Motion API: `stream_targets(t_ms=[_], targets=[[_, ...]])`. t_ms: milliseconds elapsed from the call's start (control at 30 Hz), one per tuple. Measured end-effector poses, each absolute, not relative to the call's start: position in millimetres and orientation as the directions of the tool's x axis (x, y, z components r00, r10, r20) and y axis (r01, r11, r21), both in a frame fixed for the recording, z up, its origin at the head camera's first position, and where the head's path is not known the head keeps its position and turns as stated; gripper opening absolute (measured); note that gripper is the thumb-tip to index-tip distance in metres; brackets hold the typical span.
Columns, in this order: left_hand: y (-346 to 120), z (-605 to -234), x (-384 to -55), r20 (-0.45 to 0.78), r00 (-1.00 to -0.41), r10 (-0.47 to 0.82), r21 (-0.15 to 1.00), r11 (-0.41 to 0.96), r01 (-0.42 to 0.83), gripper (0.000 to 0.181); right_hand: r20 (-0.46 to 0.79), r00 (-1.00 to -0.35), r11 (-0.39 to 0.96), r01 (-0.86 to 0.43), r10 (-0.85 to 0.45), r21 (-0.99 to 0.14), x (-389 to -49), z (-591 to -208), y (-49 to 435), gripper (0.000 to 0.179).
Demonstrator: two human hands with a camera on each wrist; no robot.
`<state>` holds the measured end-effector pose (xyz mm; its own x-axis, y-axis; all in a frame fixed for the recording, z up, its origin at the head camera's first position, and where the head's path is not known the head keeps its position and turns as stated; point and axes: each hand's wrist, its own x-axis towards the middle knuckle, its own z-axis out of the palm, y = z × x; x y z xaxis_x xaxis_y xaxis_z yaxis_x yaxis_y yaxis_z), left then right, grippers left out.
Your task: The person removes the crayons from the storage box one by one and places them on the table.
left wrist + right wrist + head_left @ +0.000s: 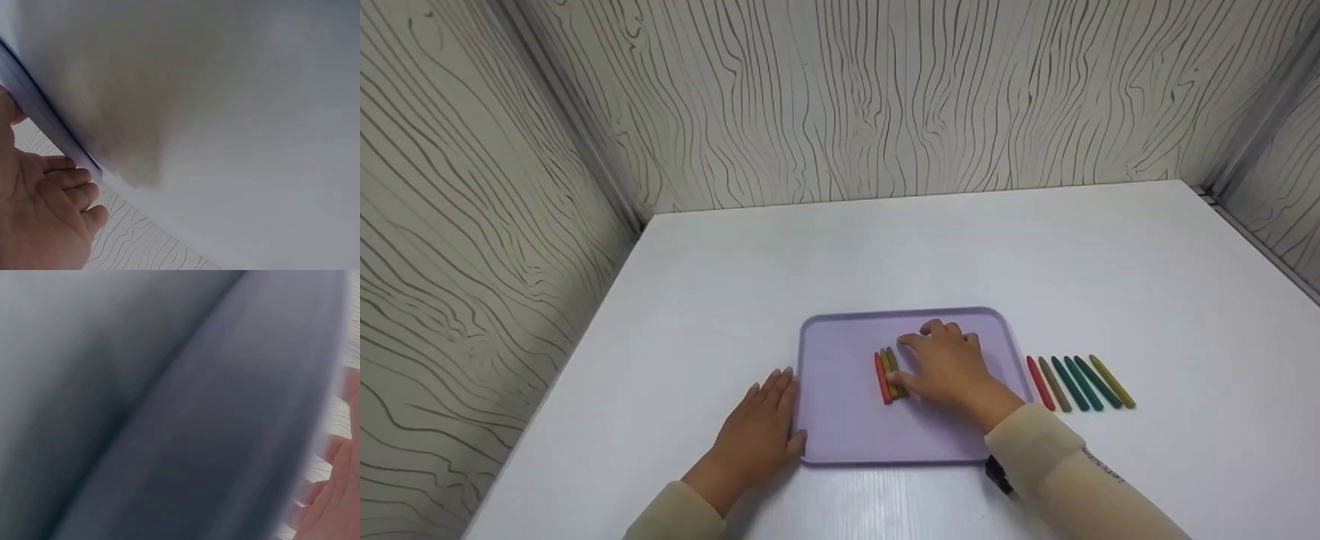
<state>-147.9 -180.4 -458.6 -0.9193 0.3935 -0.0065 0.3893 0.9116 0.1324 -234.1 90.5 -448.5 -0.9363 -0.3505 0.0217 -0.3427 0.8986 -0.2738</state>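
Left hand (759, 435): laid flat on the white table (720, 277), against the left rim of the light purple, shallow, rectangular tray (840, 431); fingers straight and together, thumb spread to the rim. The tray should be steadied here by light pressure, without tilting.
Tray row: an orange-red crayon (883, 379), a yellow crayon (886, 364) and an olive-brown crayon (892, 360) are laid side by side near the tray's middle, slightly slanted.
Right hand (946, 369): held over the tray; thumb tip at the tray row, forefinger well apart from it, remaining fingers bent. No crayon is seen clamped; whether the thumb presses cannot be told.
Handling: crayons are judged best pinched at mid-length and aligned parallel; neighbouring sticks should not be rolled.
Table row: right of the tray, a red crayon (1040, 382), a brown crayon (1055, 385), three dark green crayons (1084, 383) and a mustard-yellow crayon (1112, 382) are arranged.
Markings: dark lettering (1102, 465) is printed on the beige right sleeve (1035, 442), possibly "Letsin", not read with certainty. No crayon label is legible.
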Motion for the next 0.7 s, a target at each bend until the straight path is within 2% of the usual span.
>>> stream_targets(t_ms=[267,700], targets=[[-180.6,-460.7,-149.4,-0.002,-0.919,0.394,0.128,0.912,0.390,0.066,-0.033,-0.933,0.877,-0.324,-0.358,-0.356,-235.0,-449.9,89.4,0.047],[-179.9,-456.9,-147.5,-0.015,-0.921,0.390,0.137,0.913,0.385,0.065,-0.034,-0.935,0.834,-0.298,-0.353,-0.465,-233.6,-450.3,92.7,0.037]])
